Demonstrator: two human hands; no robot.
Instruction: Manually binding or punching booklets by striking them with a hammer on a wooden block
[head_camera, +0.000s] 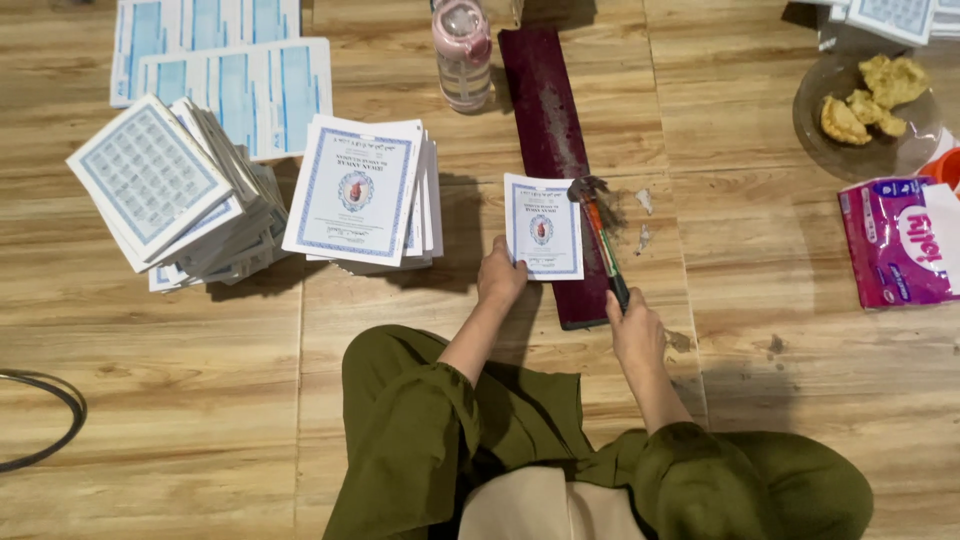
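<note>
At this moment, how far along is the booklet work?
Looks done: possibly the fanned pile, though nothing proves it. In hand: the left hand pins one booklet on the dark red board while the right hand holds a hammer at its edge. Left: apparently the neat stack.

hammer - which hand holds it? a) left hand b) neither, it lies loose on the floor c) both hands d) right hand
d: the right hand grips the hammer by its handle, while the left hand presses the small booklet down on the dark red board.
</note>
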